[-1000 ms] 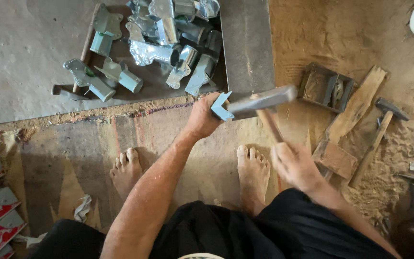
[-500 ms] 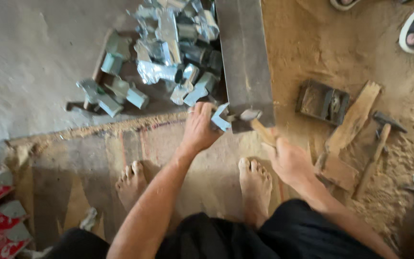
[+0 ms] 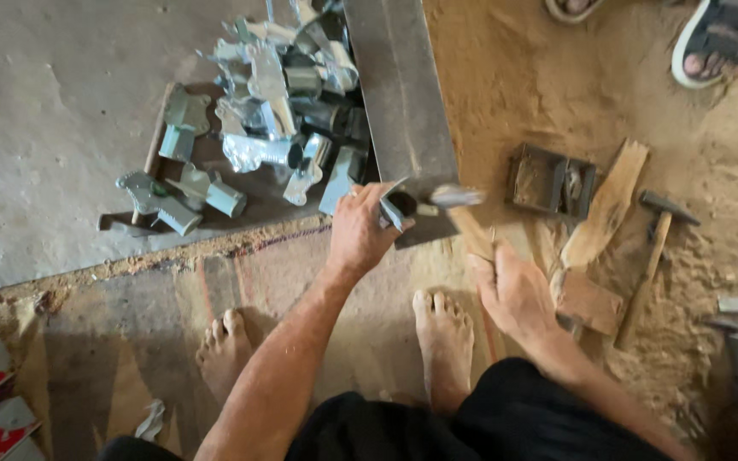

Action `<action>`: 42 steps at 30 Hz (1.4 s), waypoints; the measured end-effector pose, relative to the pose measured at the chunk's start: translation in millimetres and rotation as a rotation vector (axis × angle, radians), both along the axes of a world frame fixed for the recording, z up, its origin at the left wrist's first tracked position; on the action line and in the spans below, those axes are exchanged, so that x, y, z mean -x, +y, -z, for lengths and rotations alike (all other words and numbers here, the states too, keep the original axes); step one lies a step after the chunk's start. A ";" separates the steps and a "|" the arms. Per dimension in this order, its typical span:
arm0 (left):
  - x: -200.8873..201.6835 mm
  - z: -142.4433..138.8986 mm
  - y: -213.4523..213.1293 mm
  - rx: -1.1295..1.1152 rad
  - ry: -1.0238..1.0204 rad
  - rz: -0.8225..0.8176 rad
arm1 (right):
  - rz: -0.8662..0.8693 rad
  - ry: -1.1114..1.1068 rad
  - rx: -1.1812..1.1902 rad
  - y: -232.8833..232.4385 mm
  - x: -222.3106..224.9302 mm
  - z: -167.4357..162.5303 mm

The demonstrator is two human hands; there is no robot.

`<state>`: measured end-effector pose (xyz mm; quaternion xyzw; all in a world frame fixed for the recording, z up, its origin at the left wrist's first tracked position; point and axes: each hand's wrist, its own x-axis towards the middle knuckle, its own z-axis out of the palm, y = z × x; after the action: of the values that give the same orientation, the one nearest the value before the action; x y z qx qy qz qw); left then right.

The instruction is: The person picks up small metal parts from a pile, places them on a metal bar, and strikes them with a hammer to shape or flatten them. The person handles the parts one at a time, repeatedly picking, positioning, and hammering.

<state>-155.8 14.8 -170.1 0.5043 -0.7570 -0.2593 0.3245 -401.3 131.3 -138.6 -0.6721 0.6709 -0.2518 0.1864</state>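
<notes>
While the left hand point(image 3: 360, 230) is closing its fingers around a small folded sheet-metal piece point(image 3: 392, 207) and pressing it onto the near end of a long steel block point(image 3: 399, 102), the right hand point(image 3: 518, 294) is gripping the wooden handle of a hammer point(image 3: 463, 224), whose motion-blurred head is lying just over that piece. Both bare feet are resting on a worn mat point(image 3: 130, 341) below the block's near end. Left of the block, a heap of similar galvanised metal pieces point(image 3: 275, 128) is lying on a dark board on the concrete floor. To the right, on the sandy ground, a small open metal box point(image 3: 551, 179), wooden offcuts point(image 3: 606, 205) and a second hammer point(image 3: 653, 248) are lying near one another. Another person's sandalled foot point(image 3: 711, 38) is showing at the top right corner.
</notes>
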 end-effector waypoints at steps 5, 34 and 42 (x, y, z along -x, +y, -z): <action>5.1 -0.1 1.8 -0.016 -0.004 -0.004 | 0.063 -0.081 -0.086 13.7 2.7 13.1; -256.6 24.8 -40.4 -0.557 -0.267 -1.024 | 0.079 -0.753 -0.718 -35.8 -26.9 20.2; -262.8 -48.4 2.1 -0.474 1.451 -0.613 | -0.065 -0.739 -0.477 -88.4 -52.7 16.2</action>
<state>107.0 16.9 -121.7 0.4507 -0.1129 -0.5736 0.6746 -348.6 43.0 -154.8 -0.4958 0.5770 -0.3074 0.5716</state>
